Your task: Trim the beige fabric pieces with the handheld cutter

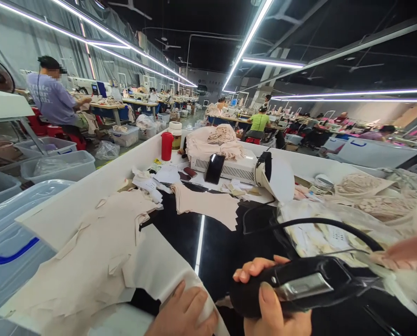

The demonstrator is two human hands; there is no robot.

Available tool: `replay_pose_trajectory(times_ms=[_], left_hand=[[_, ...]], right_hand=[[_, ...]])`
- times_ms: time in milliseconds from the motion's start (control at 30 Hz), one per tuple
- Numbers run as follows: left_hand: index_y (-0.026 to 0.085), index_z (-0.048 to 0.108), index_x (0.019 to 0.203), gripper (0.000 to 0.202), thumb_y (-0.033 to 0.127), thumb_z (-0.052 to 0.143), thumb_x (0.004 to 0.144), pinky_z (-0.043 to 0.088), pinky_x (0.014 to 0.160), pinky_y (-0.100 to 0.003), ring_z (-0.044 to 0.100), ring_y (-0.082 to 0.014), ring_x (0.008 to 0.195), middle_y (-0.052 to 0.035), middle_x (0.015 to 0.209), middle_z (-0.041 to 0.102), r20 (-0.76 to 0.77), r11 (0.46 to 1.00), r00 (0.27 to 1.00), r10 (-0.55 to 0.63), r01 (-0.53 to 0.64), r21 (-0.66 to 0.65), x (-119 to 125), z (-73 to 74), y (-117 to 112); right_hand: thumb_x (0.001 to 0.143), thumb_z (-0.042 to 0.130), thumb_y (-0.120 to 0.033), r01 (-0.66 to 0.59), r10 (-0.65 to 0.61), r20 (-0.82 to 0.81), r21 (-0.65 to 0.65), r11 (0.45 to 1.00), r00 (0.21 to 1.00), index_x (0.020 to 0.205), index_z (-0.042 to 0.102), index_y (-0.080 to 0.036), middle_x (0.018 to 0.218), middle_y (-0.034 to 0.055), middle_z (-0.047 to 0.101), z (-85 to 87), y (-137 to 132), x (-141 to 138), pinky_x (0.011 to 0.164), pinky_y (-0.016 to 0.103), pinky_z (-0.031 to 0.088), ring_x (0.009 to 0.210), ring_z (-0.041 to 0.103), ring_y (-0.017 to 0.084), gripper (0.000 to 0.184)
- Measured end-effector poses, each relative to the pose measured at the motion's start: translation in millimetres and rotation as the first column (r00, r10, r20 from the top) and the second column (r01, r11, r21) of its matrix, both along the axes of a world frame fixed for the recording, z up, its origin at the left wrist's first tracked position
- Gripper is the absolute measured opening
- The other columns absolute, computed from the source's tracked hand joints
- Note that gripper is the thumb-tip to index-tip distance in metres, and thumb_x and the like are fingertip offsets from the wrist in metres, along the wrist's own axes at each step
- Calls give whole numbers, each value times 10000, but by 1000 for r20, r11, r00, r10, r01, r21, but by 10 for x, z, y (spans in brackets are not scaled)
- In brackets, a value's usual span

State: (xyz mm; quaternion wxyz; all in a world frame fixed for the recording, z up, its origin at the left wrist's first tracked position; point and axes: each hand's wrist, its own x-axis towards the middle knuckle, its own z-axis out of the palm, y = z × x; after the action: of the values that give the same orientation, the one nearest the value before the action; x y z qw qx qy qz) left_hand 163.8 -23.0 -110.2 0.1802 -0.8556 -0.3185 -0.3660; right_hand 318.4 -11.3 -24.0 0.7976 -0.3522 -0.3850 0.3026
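Observation:
My left hand (185, 310) is at the bottom middle, its fingers curled onto the edge of a smooth pale fabric sheet (156, 259) that bends over the black worktop (225, 252). Just to its right, my right hand (273, 303) is wrapped around a black handheld device (299, 287) with a silver panel; its exact kind is unclear. A thick black cable (334, 221) arches above the device. Left of my left hand lies a spread of beige cut fabric pieces (89, 242). A small stack of beige cut pieces (206, 205) rests further back.
A blurred hand (407, 252) appears at the right edge; whose it is, I cannot tell. Behind the worktop stand a red cup (167, 146), a phone (214, 169) and a white visor (278, 179). Clear plastic bins (23, 233) flank the left side. Co-workers sit further off.

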Motion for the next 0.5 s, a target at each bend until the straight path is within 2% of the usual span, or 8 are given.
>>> replay_pose_trajectory(times_ms=[233,367,500], left_hand=[[268,658,1046,257,270,405,1092,527,994,-309,637,-167,930,-22,961,661,47,1000,999,-5,6,-26,42,-9,26],[296,648,1045,187,236,471,1054,562,959,-330,652,-184,951,-29,990,667,47,1000,999,18,-17,-21,31,-34,28],[274,639,1049,115,228,545,1000,589,924,-339,667,-201,945,-44,1011,655,28,999,999,36,-35,-27,-7,-96,15]], right_hand=[[884,779,-281,-9,9,1,-22,1000,1000,1147,619,-272,786,-16,673,-49,45,-8,615,335,620,660,640,166,308],[891,765,-275,-21,21,-13,8,1000,1000,1170,616,-277,796,-14,671,-31,89,-2,614,342,622,672,632,170,317],[893,764,-278,-38,38,9,31,999,999,1171,617,-278,803,-12,671,-44,133,-45,617,337,621,674,632,166,315]])
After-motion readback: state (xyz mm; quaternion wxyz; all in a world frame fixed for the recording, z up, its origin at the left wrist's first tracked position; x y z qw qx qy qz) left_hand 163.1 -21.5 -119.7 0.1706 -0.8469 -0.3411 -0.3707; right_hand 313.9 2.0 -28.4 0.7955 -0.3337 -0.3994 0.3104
